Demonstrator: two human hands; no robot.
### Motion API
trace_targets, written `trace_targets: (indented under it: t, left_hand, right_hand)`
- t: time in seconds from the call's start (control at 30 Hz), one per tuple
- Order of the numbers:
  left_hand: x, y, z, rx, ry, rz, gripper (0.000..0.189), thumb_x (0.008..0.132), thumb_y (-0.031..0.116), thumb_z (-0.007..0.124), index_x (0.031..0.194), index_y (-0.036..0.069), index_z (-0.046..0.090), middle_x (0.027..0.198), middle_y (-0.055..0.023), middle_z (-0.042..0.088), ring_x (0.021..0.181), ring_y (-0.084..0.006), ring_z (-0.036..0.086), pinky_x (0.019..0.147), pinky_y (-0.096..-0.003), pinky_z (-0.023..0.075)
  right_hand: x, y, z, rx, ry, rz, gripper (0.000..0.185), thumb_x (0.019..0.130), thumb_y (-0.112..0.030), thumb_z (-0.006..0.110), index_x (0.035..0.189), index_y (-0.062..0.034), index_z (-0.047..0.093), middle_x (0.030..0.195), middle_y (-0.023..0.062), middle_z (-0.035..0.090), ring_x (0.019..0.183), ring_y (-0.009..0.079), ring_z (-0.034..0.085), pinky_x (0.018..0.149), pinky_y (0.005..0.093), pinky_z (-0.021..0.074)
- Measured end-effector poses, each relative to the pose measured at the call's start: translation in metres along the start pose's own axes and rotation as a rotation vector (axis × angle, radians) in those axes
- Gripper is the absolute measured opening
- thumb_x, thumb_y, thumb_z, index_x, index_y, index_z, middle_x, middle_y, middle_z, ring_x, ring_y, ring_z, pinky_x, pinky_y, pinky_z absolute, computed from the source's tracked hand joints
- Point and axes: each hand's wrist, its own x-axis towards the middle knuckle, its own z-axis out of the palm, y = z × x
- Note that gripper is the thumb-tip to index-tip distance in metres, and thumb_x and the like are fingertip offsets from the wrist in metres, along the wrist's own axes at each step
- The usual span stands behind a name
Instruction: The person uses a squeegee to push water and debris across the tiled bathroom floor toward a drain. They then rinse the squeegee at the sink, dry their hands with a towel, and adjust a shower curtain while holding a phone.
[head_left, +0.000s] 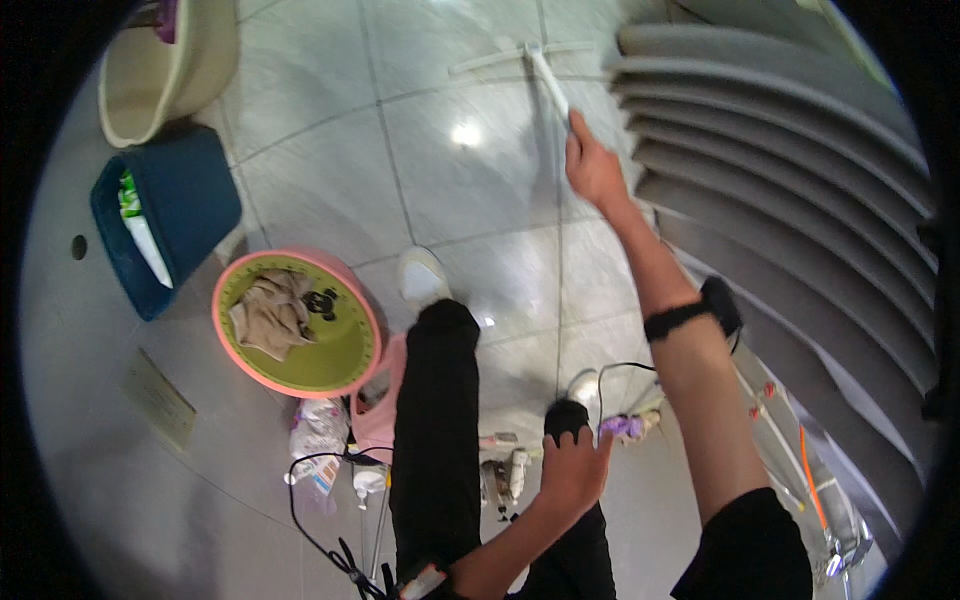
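Note:
My right hand (596, 169) grips the white handle of a floor squeegee (551, 86), its arm stretched forward. The squeegee's long pale blade lies across the grey floor tiles at the top. My left hand (574, 472) rests with spread fingers on the knee of my right trouser leg and holds nothing. To the left of my legs stands a pink-rimmed basin (345, 375) with a green inside. A crumpled beige cloth (274, 315) lies in it.
A dark blue bin (191, 195) and a cream tub (202, 60) stand along the left wall. A pink plastic stool (382, 420), bottles (517, 476) and a plastic bag (321, 427) are near my legs. Grey ridged panels (750, 135) line the right side. Black cables hang by both arms.

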Motion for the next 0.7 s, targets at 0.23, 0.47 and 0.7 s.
trace_targets:
  t: [0.23, 0.47, 0.7]
  left_hand:
    - [0.007, 0.023, 0.081, -0.072, 0.012, 0.037, 0.047, 0.090, 0.031, 0.064, 0.131, 0.011, 0.053, 0.103, -0.0089, 0.059, 0.088, -0.0299, 0.064, 0.076, -0.0466, 0.0491]
    - [0.009, 0.029, 0.158, 0.119, -0.124, 0.053, 0.045, 0.091, 0.028, 0.064, 0.130, 0.008, 0.053, 0.108, -0.0123, 0.063, 0.089, -0.0327, 0.066, 0.075, -0.0484, 0.0516]
    - [0.030, 0.030, 0.186, -0.011, -0.146, 0.056, 0.043, 0.089, 0.026, 0.065, 0.127, 0.009, 0.055, 0.106, -0.0113, 0.062, 0.090, -0.0322, 0.065, 0.078, -0.0472, 0.0498]
  right_hand:
    - [-0.356, 0.170, -0.009, 0.051, -0.217, 0.368, 0.057, 0.098, -0.023, 0.051, 0.153, -0.0255, 0.035, 0.081, 0.0306, 0.065, 0.073, 0.0500, 0.064, 0.069, 0.0567, 0.0513]
    - [-0.483, 0.220, -0.020, 0.135, -0.316, 0.416, 0.054, 0.097, -0.022, 0.054, 0.150, -0.0220, 0.040, 0.070, 0.0269, 0.062, 0.066, 0.0473, 0.062, 0.061, 0.0565, 0.0471]
    - [-0.284, 0.185, -0.016, 0.299, -0.023, 0.063, 0.046, 0.099, -0.024, 0.051, 0.144, -0.0154, 0.043, 0.083, 0.0247, 0.067, 0.077, 0.0464, 0.064, 0.071, 0.0540, 0.0507]
